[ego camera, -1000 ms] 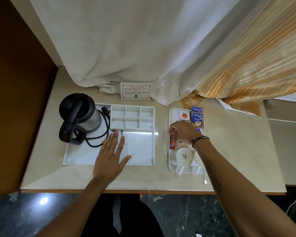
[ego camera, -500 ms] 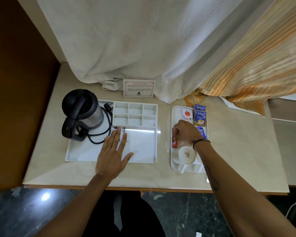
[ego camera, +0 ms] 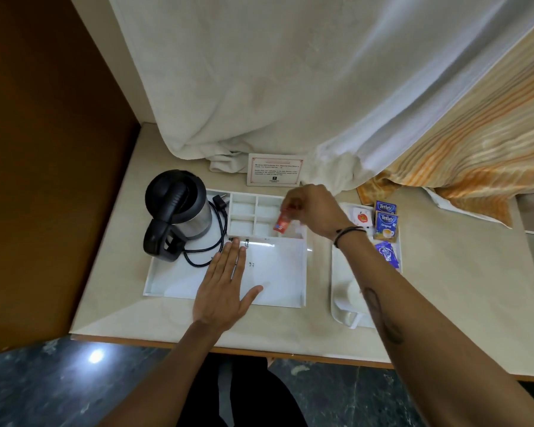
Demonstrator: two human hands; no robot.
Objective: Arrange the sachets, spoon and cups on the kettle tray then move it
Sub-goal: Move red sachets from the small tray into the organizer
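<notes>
Right hand (ego camera: pixel 312 211) pinches a flat red sachet (ego camera: pixel 282 224) above the rigid white kettle tray's (ego camera: pixel 278 291) compartments at its far right corner. Left hand (ego camera: pixel 225 288) lies flat, fingers spread, holding nothing. Forearm hides the glossy cups (ego camera: pixel 353 295); sachet print is illegible.

Hotel room; kettle tray (ego camera: pixel 167 285), tea sachets (ego camera: pixel 386 224), bed (ego camera: pixel 475 134)

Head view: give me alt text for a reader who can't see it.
The right hand holds a red sachet over the compartments of the white kettle tray; the left hand lies flat on that tray beside the black kettle. More sachets wait on a second tray.
</notes>
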